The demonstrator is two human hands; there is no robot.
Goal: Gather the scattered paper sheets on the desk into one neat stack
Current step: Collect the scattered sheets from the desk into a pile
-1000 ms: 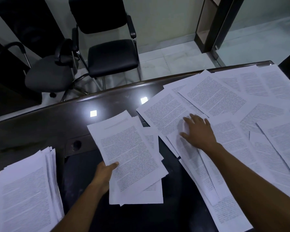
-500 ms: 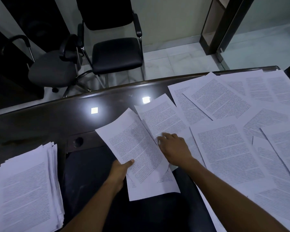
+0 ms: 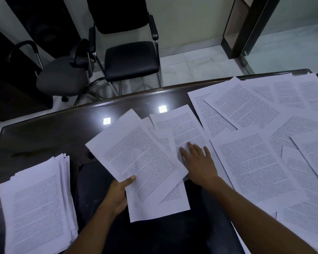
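Print on every sheet is too small to read. Left hand (image 3: 120,194) grips a fanned bundle of sheets (image 3: 143,165) by its near left edge, thumb on top, fingers hidden beneath. Right hand (image 3: 198,162) lies flat, fingers spread, on a sheet (image 3: 182,125) just right of that bundle. Further right, loose sheets (image 3: 250,162) overlap across the dark glossy table (image 3: 44,136), some cut off by the frame. Left of the left hand sits a thick ragged stack (image 3: 37,208). Beyond the table stand two black chairs (image 3: 130,59).
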